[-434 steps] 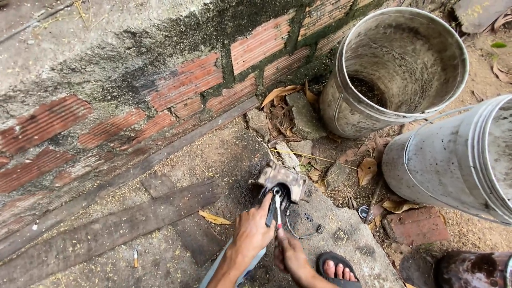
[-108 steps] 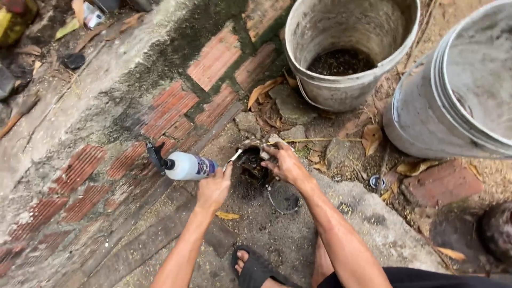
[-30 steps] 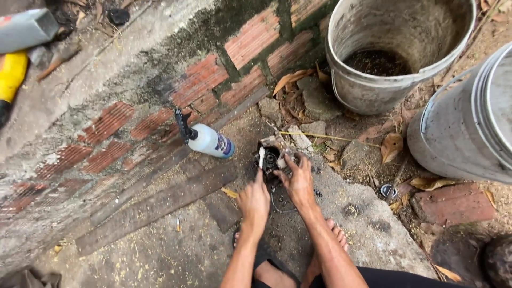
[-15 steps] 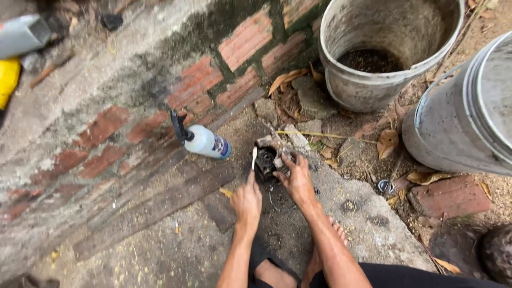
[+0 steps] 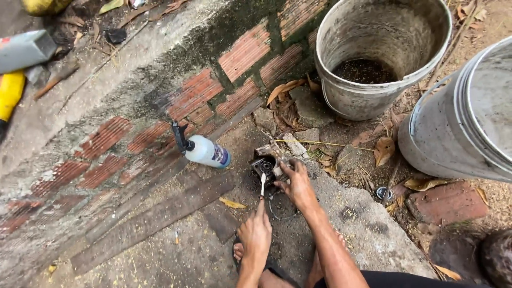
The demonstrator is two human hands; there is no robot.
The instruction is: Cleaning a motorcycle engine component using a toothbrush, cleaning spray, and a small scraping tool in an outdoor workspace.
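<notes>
My right hand [image 5: 296, 185] grips a small dirty black metal engine part [image 5: 265, 164] resting on the ground at the end of a concrete slab [image 5: 356, 224]. My left hand [image 5: 256, 233] holds a thin brush-like tool [image 5: 262, 184] with its pale tip just below the part. A white spray bottle [image 5: 207, 151] with a black trigger head lies on its side to the left of the part, against the foot of the brick wall [image 5: 192, 96]. A thin wire loop [image 5: 278, 210] lies on the ground between my hands. My sandalled foot shows under my left wrist.
A grey bucket [image 5: 434, 40] holding dark dirt stands at the upper right, and a larger metal pail [image 5: 426, 138] stands beside it. Dry leaves, stones, a loose brick [image 5: 448, 200] and a small round cap [image 5: 383, 192] lie nearby. Wooden planks [image 5: 154, 216] lie at the left.
The spray bottle that my left hand held earlier now lies on the ground. My left hand has taken up the thin tool and drawn back slightly from the part. My right hand stays on the part.
</notes>
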